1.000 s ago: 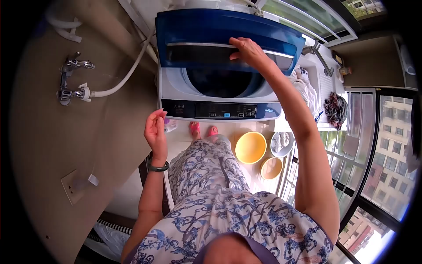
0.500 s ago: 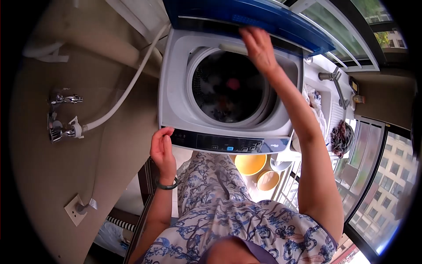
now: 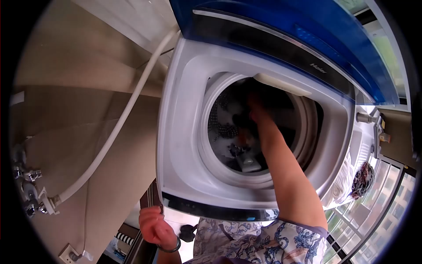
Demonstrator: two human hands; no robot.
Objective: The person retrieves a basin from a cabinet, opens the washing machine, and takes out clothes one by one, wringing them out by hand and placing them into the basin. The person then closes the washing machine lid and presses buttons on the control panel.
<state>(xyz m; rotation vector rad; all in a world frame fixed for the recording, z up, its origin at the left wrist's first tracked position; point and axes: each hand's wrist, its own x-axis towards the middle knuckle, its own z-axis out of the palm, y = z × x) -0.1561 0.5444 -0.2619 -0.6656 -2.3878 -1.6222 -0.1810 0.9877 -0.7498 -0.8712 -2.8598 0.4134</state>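
On my feed, the laundry (image 3: 241, 137) lies in the drum (image 3: 215, 119) of the Haier top-load washing machine (image 3: 184, 110). I judge it soft and limp, perhaps wet and heavy, best taken by a bunched fold. My right grip (image 3: 255, 108) is in shadow there; I cannot tell whether it holds anything. My left grip (image 3: 157, 226) is half-curled beside the control panel (image 3: 220, 212), its closure unclear. Half a second ago, the right was up by the blue lid (image 3: 281, 35).

Chrome taps (image 3: 30, 176) and a socket (image 3: 67, 254) are mounted on the brown wall (image 3: 121, 160); at right, white cloth (image 3: 341, 185) is seen beside a dark bundle (image 3: 363, 180), backed by a barred window (image 3: 375, 207).
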